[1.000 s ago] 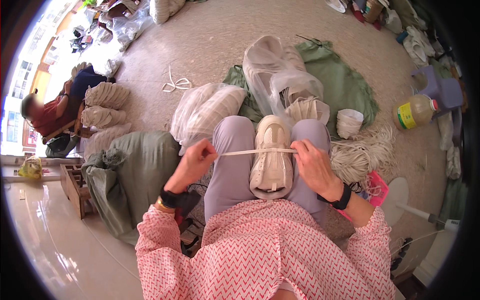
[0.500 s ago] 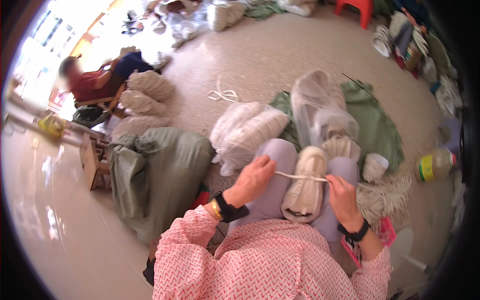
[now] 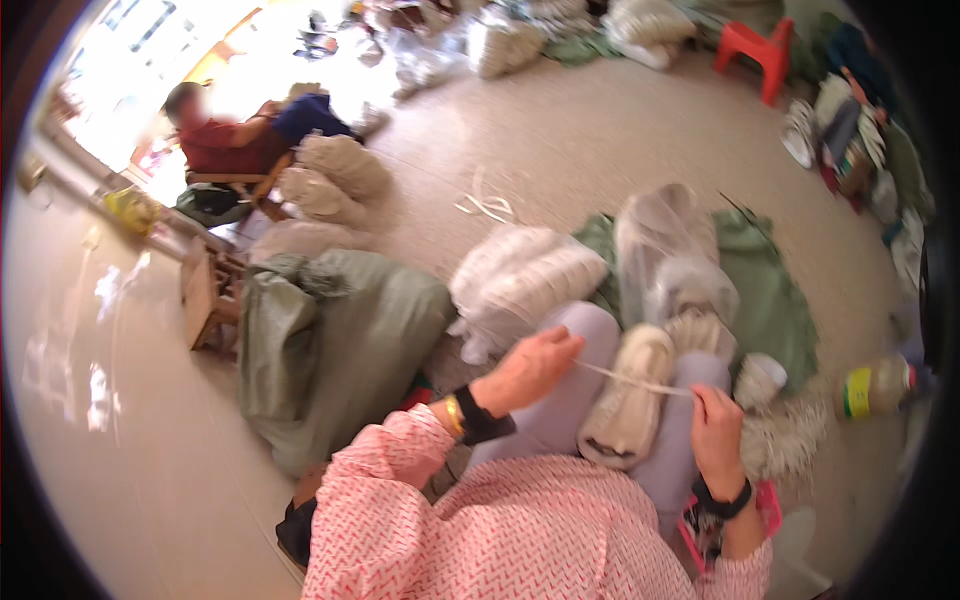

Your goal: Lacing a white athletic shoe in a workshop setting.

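Observation:
A long, cream, shoe-shaped bundle (image 3: 628, 400) lies between my knees, its near end showing a dark rim. Across its middle runs a thin white cord (image 3: 640, 382), stretched from hand to hand. My left hand (image 3: 537, 368) is closed on one end, above my left knee. On the other side, my right hand (image 3: 717, 428) pinches the opposite end beside my right knee. The cord looks pulled nearly straight; whether it is knotted over the bundle I cannot tell.
Clear plastic bags of pale bundles (image 3: 530, 280) stand beyond my knees, partly on green cloth (image 3: 770, 290). A large grey-green sack (image 3: 350, 340) sits left. A cord pile (image 3: 785, 440), pink basket (image 3: 768, 505) and bottle (image 3: 875, 391) are right. Another person (image 3: 225, 135) sits far left.
The view has shifted, so the scene sits lower and farther right. Both hands still grip the cord. It now slants down to the right and my hands look slightly farther apart.

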`<state>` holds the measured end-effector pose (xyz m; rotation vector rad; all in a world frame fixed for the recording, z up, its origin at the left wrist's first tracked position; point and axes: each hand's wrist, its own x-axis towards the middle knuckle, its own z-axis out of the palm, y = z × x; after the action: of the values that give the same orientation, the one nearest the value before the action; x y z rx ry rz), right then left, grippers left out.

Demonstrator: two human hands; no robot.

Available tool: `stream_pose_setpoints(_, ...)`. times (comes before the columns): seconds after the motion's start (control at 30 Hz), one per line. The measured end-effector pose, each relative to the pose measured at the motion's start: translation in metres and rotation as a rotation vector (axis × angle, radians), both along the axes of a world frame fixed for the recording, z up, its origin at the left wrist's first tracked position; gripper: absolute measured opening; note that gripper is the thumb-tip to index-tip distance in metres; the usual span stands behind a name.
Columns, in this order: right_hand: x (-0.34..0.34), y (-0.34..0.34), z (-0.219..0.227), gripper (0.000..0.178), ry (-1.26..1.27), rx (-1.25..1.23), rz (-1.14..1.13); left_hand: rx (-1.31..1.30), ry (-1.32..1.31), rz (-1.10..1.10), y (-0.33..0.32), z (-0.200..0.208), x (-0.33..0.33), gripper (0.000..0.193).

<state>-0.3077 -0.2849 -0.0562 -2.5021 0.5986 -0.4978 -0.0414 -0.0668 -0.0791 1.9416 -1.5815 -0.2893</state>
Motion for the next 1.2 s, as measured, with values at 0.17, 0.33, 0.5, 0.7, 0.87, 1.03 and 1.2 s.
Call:
stream_pose_setpoints(0.17, 0.002, -0.002, 0.011, 0.018, 0.047, -0.076, -0.024, -0.012, 0.007, 0.087, -0.002, 0.024, 0.005, 0.008)
stream_pose_setpoints(0.33, -0.027, -0.016, 0.01, 0.02, 0.061, -0.133, -0.124, 0.037, -0.002, 0.035, 0.004, 0.027, 0.003, 0.007)
stream_pose_setpoints(0.5, -0.057, -0.03, 0.004, 0.022, 0.069, -0.097, -0.237, 0.059, -0.075, 0.065, 0.022, 0.026, 0.019, 0.007)
stream_pose_setpoints(0.7, -0.086, -0.042, -0.013, 0.021, 0.011, -0.007, -0.332, 0.088, -0.175, 0.338, 0.064, 0.021, 0.077, 0.006)
stream_pose_setpoints(0.87, -0.12, -0.07, -0.045, 0.022, -0.021, 0.031, -0.456, 0.077, -0.401, 0.633, 0.108, 0.037, 0.134, 0.007)
stream_pose_setpoints(1.03, -0.151, -0.094, -0.068, 0.024, -0.153, 0.272, -0.716, 0.028, -0.487, 0.775, 0.161, 0.054, 0.183, 0.006)
stream_pose_setpoints(1.2, -0.199, -0.134, -0.083, 0.028, -0.28, 0.3, -0.838, 0.028, -0.579, 0.925, 0.211, 0.062, 0.223, 0.006)
